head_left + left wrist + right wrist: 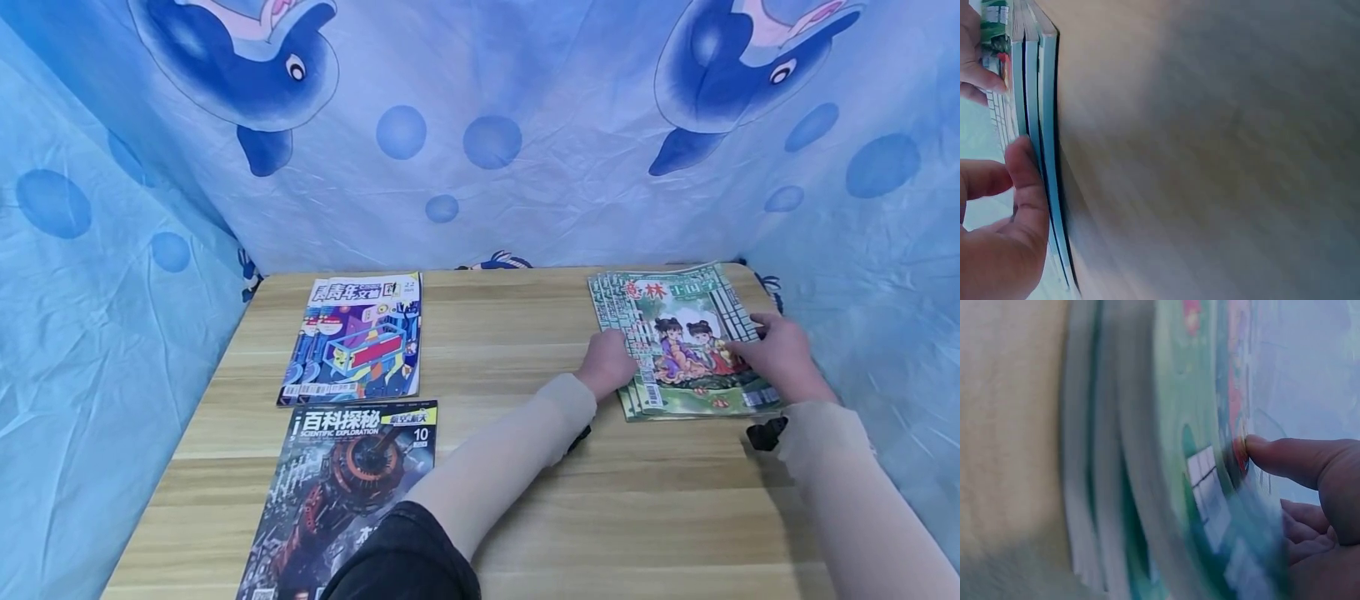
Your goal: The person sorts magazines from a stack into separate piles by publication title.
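A fanned stack of green magazines [693,333] lies at the back right of the table, its top cover showing two cartoon figures. My left hand [609,362] is at the stack's left edge. In the left wrist view, its thumb lies against the light-blue spines [1050,144], fingers loosely bent. With my right hand [780,354] I grip the right edge of the top magazine. The right wrist view shows the thumb [1291,456] pressed on the cover, other fingers beyond the edge, partly hidden. The top magazine's edge [1160,506] curves away from those under it.
On the left lies a fanned pile of purple-blue magazines [360,346], and nearer me a dark science magazine [330,500], partly covered by my left sleeve [405,554]. Blue curtains [450,200] with whale prints hang behind and beside the wooden table [510,333].
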`<state>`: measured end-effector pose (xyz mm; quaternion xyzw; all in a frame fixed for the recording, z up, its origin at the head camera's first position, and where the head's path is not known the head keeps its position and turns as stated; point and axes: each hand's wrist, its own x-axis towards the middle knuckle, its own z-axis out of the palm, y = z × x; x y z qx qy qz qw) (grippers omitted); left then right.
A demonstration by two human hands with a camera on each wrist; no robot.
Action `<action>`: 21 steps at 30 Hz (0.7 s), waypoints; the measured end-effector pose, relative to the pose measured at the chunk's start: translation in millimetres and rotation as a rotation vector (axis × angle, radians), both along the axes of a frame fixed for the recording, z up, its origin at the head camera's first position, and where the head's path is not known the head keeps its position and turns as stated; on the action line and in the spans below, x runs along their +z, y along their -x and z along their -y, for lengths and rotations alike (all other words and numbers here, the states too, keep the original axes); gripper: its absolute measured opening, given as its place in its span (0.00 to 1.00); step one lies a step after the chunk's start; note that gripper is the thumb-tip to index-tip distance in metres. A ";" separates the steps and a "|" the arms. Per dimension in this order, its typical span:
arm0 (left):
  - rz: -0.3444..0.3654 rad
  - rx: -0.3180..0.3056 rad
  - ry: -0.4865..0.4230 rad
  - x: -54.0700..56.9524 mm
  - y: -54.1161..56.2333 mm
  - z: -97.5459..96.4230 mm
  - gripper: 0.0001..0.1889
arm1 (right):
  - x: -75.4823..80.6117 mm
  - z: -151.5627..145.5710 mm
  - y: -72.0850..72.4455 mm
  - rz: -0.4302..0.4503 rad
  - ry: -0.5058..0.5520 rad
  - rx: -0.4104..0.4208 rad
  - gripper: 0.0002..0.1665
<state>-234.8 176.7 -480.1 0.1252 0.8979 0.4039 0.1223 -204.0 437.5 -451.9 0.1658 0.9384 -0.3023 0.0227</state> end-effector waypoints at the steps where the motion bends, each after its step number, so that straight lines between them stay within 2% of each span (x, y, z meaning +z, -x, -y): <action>1: 0.013 -0.001 -0.004 -0.4 0.2 0.7 0.11 | -0.6 0.0 -0.3 0.003 0.000 -0.006 0.50; 8: 0.109 0.010 -0.102 0.9 -3.2 6.2 0.16 | -4.2 4.0 -5.0 0.007 0.006 -0.054 0.49; 11: 0.103 -0.006 -0.134 3.1 -6.6 12.8 0.11 | -3.5 7.8 -9.0 0.014 0.026 -0.076 0.50; 13: 0.095 -0.011 -0.154 4.2 -8.1 18.9 0.03 | -1.9 11.0 -11.9 0.022 0.049 -0.094 0.52; 18: 0.079 0.024 -0.212 6.3 -8.4 37.8 0.24 | 4.1 20.7 -17.2 0.008 0.102 -0.124 0.56; 21: 0.034 0.050 -0.245 10.8 -8.3 50.5 0.28 | 8.0 27.0 -20.1 -0.017 0.142 -0.130 0.57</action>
